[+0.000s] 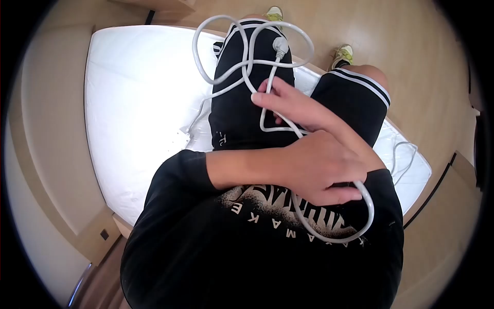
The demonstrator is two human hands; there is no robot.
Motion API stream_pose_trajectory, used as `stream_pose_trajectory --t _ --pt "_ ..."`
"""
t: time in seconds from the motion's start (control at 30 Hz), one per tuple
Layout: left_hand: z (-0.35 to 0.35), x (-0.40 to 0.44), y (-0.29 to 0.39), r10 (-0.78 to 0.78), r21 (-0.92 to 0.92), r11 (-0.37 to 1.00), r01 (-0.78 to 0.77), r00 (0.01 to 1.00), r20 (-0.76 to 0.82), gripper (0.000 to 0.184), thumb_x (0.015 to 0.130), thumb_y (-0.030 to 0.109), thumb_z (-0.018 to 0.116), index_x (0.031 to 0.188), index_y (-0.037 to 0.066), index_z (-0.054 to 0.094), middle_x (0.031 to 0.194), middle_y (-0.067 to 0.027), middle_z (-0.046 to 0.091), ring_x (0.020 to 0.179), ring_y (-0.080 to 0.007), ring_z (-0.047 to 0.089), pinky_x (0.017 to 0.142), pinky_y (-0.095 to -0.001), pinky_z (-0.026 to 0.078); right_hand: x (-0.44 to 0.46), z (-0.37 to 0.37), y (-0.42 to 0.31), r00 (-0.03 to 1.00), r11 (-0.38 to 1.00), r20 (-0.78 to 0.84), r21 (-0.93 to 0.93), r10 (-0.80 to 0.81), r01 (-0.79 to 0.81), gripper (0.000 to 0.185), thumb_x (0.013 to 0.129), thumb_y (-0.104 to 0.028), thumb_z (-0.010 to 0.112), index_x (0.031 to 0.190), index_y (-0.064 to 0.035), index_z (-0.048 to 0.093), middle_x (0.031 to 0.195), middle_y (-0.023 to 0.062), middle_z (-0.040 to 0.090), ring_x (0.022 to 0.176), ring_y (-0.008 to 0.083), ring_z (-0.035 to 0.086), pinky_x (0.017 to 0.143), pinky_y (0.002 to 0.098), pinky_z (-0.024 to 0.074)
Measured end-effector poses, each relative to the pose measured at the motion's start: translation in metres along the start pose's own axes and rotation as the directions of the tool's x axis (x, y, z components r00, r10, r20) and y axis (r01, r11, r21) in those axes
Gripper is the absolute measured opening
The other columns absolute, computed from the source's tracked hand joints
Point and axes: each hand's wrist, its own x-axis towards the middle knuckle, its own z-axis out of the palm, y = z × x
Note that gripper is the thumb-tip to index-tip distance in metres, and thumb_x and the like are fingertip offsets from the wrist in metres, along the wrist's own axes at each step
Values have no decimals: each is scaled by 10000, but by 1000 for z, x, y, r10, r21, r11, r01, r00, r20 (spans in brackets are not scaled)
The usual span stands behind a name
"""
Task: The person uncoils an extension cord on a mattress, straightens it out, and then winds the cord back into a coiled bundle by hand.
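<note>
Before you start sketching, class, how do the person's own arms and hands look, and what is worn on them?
The black sleeves end well short of the wrists and belong to a black top with pale lettering across the front. The left hand and right hand are bare: no glove, watch or bracelet shows.

Mattress (139, 87): glaring white, detail washed out
Black top (231, 273): dark, folds faint
Frame edges: curved, blackened corners
</note>
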Motion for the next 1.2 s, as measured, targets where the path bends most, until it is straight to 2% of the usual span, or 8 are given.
stream_pose_trajectory --t 0.13,0.23,0.37,0.53,0.67,0.87,1.03,1.2 --pt "12 -5 -13 -145 -152 977 147 989 23 207 759 184 697 856 33 594 759 -106 604 677 -335 595 607 -396 469 10 2 22 982 980 -61 -100 -178 172 596 734 -265 786 1171 11 488 836 59 565 746 147 549 655 289 470" --pt "8 -2 -17 -151 -107 980 167 978 142 364 749 207 716 1021 -3 596 941 -149 613 913 -340 600 758 -393 494 9 1 30 972 949 1 -215 -234 229 431 808 -188 744 1126 -28 501 764 -30 484 683 59 451 615 223 399" --pt "10 -14 -17 -162 88 985 147 967 196 571 714 241 765 1192 3 565 1153 -148 536 1120 -318 510 929 -396 446 17 -9 42 992 990 50 85 -116 111 233 895 -165 653 1053 -44 532 739 -38 522 644 41 478 580 211 415" --pt "-56 -68 -30 -45 603 795 70 997 -56 316 700 159 751 948 41 596 1006 -112 600 1013 -290 555 832 -402 427 16 -1 51 948 783 -16 560 -318 272 148 914 -152 614 993 -38 565 887 9 618 763 63 569 695 207 480" --pt "-100 -101 -43 -108 731 298 614 782 -613 200 758 164 731 869 45 613 880 -86 631 805 -305 583 753 -391 435 12 -8 45 948 761 -22 590 -317 268 194 938 -172 588 1056 -44 501 893 62 615 791 138 611 748 259 501" --pt "-106 -76 -51 -411 494 503 709 699 -585 141 867 162 636 929 39 608 698 -161 600 649 -379 583 621 -409 472 -19 -14 3 917 710 52 651 -397 270 171 995 -198 486 1043 -38 454 737 37 518 593 141 530 637 267 464" --pt "-138 -67 -51 -230 668 469 577 810 -539 109 908 146 584 1001 93 608 757 -182 643 692 -389 631 567 -439 477 -79 -47 -21 919 743 -117 554 -376 375 197 1001 -186 468 1038 0 516 597 -26 368 460 51 323 408 192 237" --pt "-214 -117 -70 -265 581 -81 810 544 -796 203 980 310 457 1031 146 563 724 -219 638 710 -455 614 609 -528 473 -151 -107 4 656 539 -508 379 -558 752 262 1021 -226 422 1134 -9 518 560 -56 327 385 38 270 383 197 212"
